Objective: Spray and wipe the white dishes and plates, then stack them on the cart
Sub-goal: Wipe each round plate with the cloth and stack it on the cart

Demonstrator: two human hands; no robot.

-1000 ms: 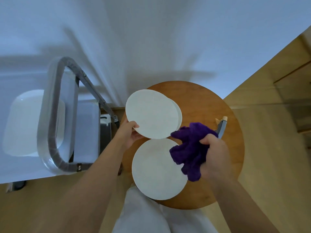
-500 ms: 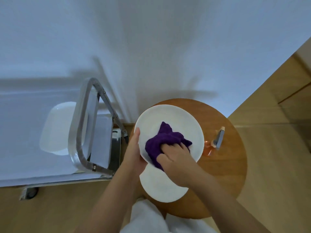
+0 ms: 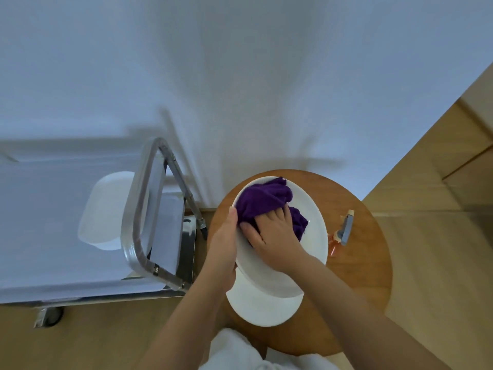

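Right hand [image 3: 277, 240] is pressing a purple cloth [image 3: 262, 200] flat-fingered onto the face of a white plate [image 3: 309, 236], while the left hand [image 3: 222, 249] is gripping that plate's left rim, holding it above a round wooden table [image 3: 368, 276]. Beneath it, 1 more white plate [image 3: 262, 308] is lying on the table, a spray bottle [image 3: 344, 231] is lying just beside on the right, and a white dish [image 3: 105, 209] is sitting on the cart [image 3: 144, 217] to the left.

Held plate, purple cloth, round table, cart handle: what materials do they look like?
Held plate: likely glazed ceramic; smooth white, faint sheen. Melamine not excluded.
Purple cloth: plush microfibre or terry; fuzzy nap, soft folds.
Round table: wood or veneer, satin finish; warm brown.
Cart handle: brushed metal tube; grey, with highlights.
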